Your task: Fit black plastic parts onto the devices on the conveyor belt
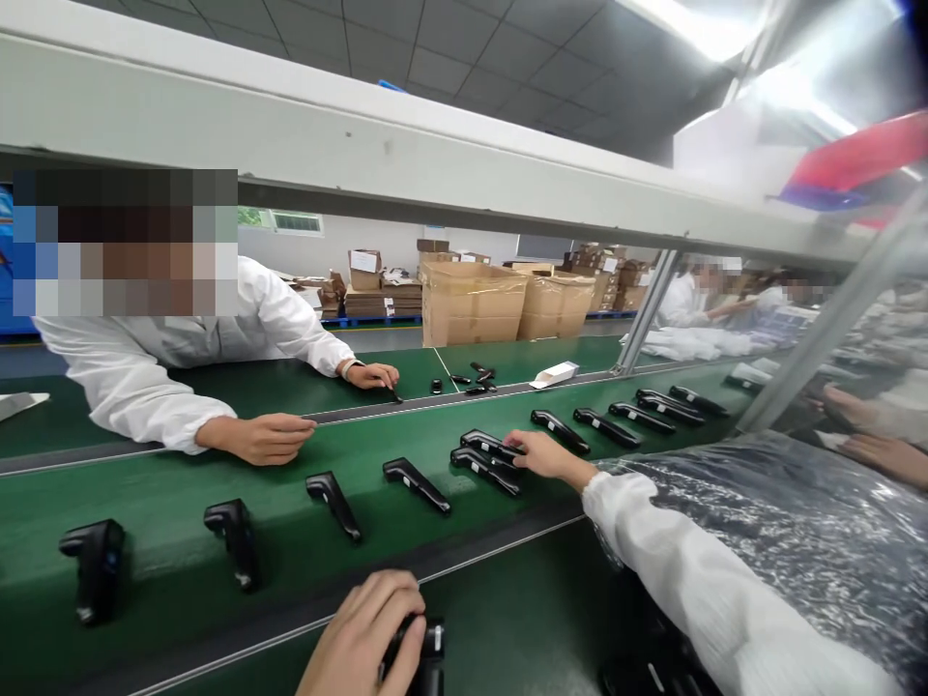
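Observation:
At the bottom centre, my left hand (369, 633) has its fingers wrapped round a black device (433, 640) over the green tabletop on my side. My right hand (540, 454), in a white sleeve, reaches onto the green conveyor belt (282, 561). Its fingertips touch the end of a black handheld device (487, 444), which lies close beside a second one (484, 471). More black devices of the same shape lie in a row along the belt, such as one to the left (417, 485) and one to the right (560, 431).
Across the belt a person in white sleeves leans in, with a hand (265, 440) over the belt. A metal beam (435, 174) crosses above. Clear plastic wrapping (783, 512) covers items at the right. A small white box (555, 375) and cardboard boxes (471, 302) stand beyond.

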Motion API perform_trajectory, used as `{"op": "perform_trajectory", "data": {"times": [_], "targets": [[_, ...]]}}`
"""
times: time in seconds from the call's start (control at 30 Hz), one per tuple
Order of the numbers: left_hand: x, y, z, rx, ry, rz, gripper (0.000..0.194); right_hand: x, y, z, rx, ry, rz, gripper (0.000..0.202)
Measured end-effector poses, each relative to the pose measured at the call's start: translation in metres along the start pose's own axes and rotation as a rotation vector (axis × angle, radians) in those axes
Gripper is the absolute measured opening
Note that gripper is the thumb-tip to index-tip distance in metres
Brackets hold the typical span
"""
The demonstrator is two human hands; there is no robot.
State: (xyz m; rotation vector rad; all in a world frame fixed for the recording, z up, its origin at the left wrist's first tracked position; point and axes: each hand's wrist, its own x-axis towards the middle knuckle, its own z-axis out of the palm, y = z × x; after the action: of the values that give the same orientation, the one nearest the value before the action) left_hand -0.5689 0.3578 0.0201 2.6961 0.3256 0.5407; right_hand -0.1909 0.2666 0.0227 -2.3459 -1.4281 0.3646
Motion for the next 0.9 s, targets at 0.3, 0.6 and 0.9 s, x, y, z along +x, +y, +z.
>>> {"op": "perform_trajectory", "data": {"times": [0.3,0.6,0.9], "targets": [[0.205,0.043,0.055,0.208,-0.158,0.051,0.029,0.013,0.035,0.013,-0.235,0.031,-0.141,0.031],[0.247,0.041,0.090,0.221,-0.289,0.066,0.032,-0.015,0.049,-0.005,-0.290,0.182,-0.357,0.041],[0.061,0.012,0.020,0.323,-0.289,0.005,0.044,-0.020,0.047,-0.007,-0.358,-0.026,-0.134,0.025]]}}
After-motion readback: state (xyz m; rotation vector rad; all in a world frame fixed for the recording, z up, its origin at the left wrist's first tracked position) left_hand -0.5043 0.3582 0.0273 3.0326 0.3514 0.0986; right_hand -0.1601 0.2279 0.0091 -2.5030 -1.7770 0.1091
